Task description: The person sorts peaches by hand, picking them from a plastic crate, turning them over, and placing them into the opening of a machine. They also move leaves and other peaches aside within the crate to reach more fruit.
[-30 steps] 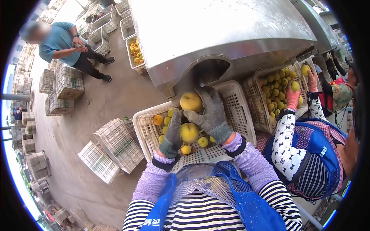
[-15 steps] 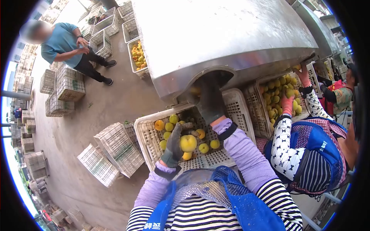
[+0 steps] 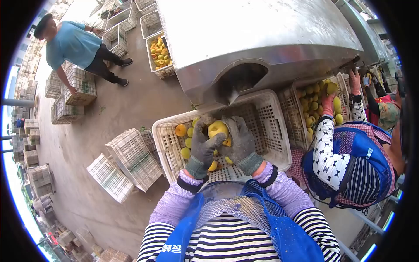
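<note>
A yellow peach [image 3: 218, 128] sits between my two grey-gloved hands, over a white slatted crate [image 3: 269, 109]. My left hand [image 3: 201, 150] is closed on its left side, thumb lying across the lower part. From the right, my right hand [image 3: 242, 142] presses against the same peach; some of its fingers are hidden. Several other peaches [image 3: 185, 153] lie in the left part of the crate, partly covered by my hands. Just beyond my fingers is the dark rounded opening [image 3: 244, 78] of a metal machine, with a shiny pointed tip [image 3: 231, 98] at its lower edge.
The metal housing [image 3: 262, 26] spans the far side. To the right, a co-worker's gloved hand [image 3: 328, 102] holds a peach above another full crate [image 3: 290, 115]. Stacked crates [image 3: 133, 159] stand on the floor at left, and a person in a blue shirt [image 3: 78, 43] stands farther off.
My right hand has come back out of the machine's opening toward me. My left hand has moved forward with a peach, and the hands now meet around one. The standing person's arm has lowered onto a crate.
</note>
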### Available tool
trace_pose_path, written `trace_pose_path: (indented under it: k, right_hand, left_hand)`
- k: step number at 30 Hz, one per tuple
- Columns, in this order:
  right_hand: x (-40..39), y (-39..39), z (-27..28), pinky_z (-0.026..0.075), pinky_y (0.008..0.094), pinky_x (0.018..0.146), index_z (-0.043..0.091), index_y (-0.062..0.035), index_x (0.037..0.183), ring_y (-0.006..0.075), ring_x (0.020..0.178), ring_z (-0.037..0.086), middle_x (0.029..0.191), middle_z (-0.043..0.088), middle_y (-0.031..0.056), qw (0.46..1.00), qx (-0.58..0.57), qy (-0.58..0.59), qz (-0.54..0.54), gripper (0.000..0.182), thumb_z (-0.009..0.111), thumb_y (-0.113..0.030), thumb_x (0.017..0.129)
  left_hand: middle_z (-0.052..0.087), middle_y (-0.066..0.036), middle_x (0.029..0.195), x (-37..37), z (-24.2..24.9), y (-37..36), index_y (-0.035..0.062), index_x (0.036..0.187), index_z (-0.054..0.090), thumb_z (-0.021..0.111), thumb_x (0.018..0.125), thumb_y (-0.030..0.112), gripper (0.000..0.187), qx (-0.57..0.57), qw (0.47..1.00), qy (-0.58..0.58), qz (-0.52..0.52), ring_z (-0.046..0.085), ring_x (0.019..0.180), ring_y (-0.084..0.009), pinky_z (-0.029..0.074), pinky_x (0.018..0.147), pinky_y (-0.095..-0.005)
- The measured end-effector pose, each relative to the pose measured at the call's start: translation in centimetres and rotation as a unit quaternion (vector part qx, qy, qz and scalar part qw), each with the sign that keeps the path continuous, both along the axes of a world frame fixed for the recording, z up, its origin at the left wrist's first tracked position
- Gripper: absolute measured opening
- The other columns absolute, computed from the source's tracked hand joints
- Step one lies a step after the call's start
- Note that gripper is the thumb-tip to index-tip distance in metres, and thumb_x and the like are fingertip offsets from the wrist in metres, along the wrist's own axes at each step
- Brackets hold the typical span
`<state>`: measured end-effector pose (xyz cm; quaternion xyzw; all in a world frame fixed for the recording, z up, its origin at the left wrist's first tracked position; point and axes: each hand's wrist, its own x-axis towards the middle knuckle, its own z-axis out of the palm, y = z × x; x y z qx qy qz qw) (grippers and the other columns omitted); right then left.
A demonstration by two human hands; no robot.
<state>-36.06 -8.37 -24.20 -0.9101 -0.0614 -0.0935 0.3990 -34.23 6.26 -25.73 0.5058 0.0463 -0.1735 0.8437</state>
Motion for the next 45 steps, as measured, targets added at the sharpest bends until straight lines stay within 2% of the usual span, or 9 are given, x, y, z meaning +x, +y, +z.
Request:
trace_pose_path:
  k: [13, 20, 25, 30, 33, 35, 38, 42, 45]
  right_hand:
    - [9.4, -1.7, -0.4, 0.055, 0.0495, 0.073, 0.057, -0.0059, 0.115, 0.0361, 0.087, 0.067, 0.103, 0.064, 0.0168, 0.976, -0.133, 0.095, -0.143, 0.070, 0.086, -0.047, 0.068]
    - [14.0, -1.9, -1.1, 0.052, 0.0446, 0.074, 0.060, -0.0047, 0.105, 0.0341, 0.082, 0.064, 0.101, 0.063, 0.0144, 0.942, -0.139, -0.273, -0.138, 0.043, 0.082, -0.030, 0.077]
    - [3.0, -4.8, -6.0, 0.054, 0.0456, 0.086, 0.064, -0.0062, 0.112, 0.0341, 0.098, 0.068, 0.109, 0.069, 0.0167, 0.983, -0.073, 0.152, -0.077, 0.046, 0.079, -0.037, 0.080]
    - [-3.1, -8.6, -22.3, 0.051, 0.0427, 0.099, 0.071, -0.0144, 0.120, 0.0335, 0.116, 0.064, 0.124, 0.067, 0.0173, 0.737, -0.335, 0.576, 0.110, 0.055, 0.080, -0.044, 0.074]
    - [-5.0, -9.0, -25.6, 0.049, 0.0418, 0.103, 0.070, -0.0179, 0.125, 0.0305, 0.122, 0.062, 0.132, 0.065, 0.0132, 0.714, -0.256, 0.651, 0.039, 0.062, 0.080, -0.049, 0.071]
    - [-6.9, -8.6, -30.8, 0.048, 0.0414, 0.104, 0.070, -0.0176, 0.124, 0.0285, 0.123, 0.061, 0.131, 0.065, 0.0119, 0.722, -0.258, 0.642, 0.012, 0.061, 0.079, -0.049, 0.073]
    - [-10.1, -11.9, -42.6, 0.051, 0.0407, 0.094, 0.074, -0.0109, 0.116, 0.0276, 0.103, 0.069, 0.115, 0.072, 0.0155, 0.698, 0.001, 0.716, -0.014, 0.056, 0.080, -0.050, 0.076]
    - [-6.9, -12.3, -40.0, 0.041, 0.0388, 0.110, 0.066, -0.0214, 0.129, 0.0264, 0.127, 0.056, 0.140, 0.060, 0.0061, 0.688, -0.120, 0.712, 0.072, 0.062, 0.073, -0.056, 0.078]
    - [-6.1, -10.4, -32.7, 0.041, 0.0390, 0.111, 0.066, -0.0276, 0.128, 0.0274, 0.127, 0.056, 0.141, 0.059, 0.0011, 0.684, -0.175, 0.697, 0.127, 0.057, 0.068, -0.059, 0.080]
  left_hand:
    - [0.055, -0.007, 0.130, -2.2, -3.4, 2.9, 0.0055, 0.136, 0.050, 0.055, 0.102, 0.022, 0.038, -0.005, 0.994, 0.071, 0.085, 0.056, 0.116, -0.0180, 0.047, 0.099, -0.0361]
    - [0.056, -0.005, 0.130, -5.4, -9.7, 3.7, 0.0065, 0.141, 0.047, 0.060, 0.100, 0.025, 0.047, 0.149, 0.983, 0.100, 0.046, 0.055, 0.119, -0.0196, 0.046, 0.098, -0.0345]
    - [0.046, -0.016, 0.147, -6.1, -19.6, 0.7, 0.0116, 0.147, 0.043, 0.073, 0.086, 0.030, 0.070, 0.469, 0.854, -0.043, -0.221, 0.045, 0.135, -0.0315, 0.042, 0.107, -0.0386]
    - [0.017, -0.020, 0.163, -8.4, -22.6, -5.5, 0.0219, 0.149, 0.043, 0.081, 0.070, 0.047, 0.091, 0.691, 0.519, -0.238, -0.444, 0.012, 0.145, -0.0570, 0.029, 0.112, -0.0654]
    - [0.020, -0.019, 0.162, -9.4, -28.6, -5.8, 0.0225, 0.150, 0.043, 0.076, 0.075, 0.047, 0.085, 0.703, 0.448, -0.330, -0.442, 0.009, 0.149, -0.0494, 0.023, 0.113, -0.0693]
    - [0.025, -0.018, 0.161, -8.1, -30.4, -6.0, 0.0201, 0.149, 0.045, 0.074, 0.078, 0.045, 0.080, 0.644, 0.498, -0.391, -0.429, 0.012, 0.150, -0.0457, 0.019, 0.114, -0.0697]
    - [0.033, -0.017, 0.157, -5.7, -31.6, -6.4, 0.0164, 0.145, 0.051, 0.071, 0.081, 0.041, 0.071, 0.581, 0.554, -0.365, -0.472, 0.018, 0.150, -0.0398, 0.016, 0.117, -0.0670]
    - [0.060, -0.015, 0.133, -2.9, -29.9, -6.5, 0.0144, 0.130, 0.063, 0.071, 0.079, 0.029, 0.053, 0.573, 0.495, -0.417, -0.502, 0.058, 0.123, -0.0367, 0.040, 0.108, -0.0520]
    - [0.062, -0.015, 0.129, -2.3, -28.1, -5.7, 0.0126, 0.128, 0.063, 0.078, 0.069, 0.038, 0.065, 0.482, 0.466, -0.479, -0.566, 0.052, 0.130, -0.0373, 0.033, 0.113, -0.0550]
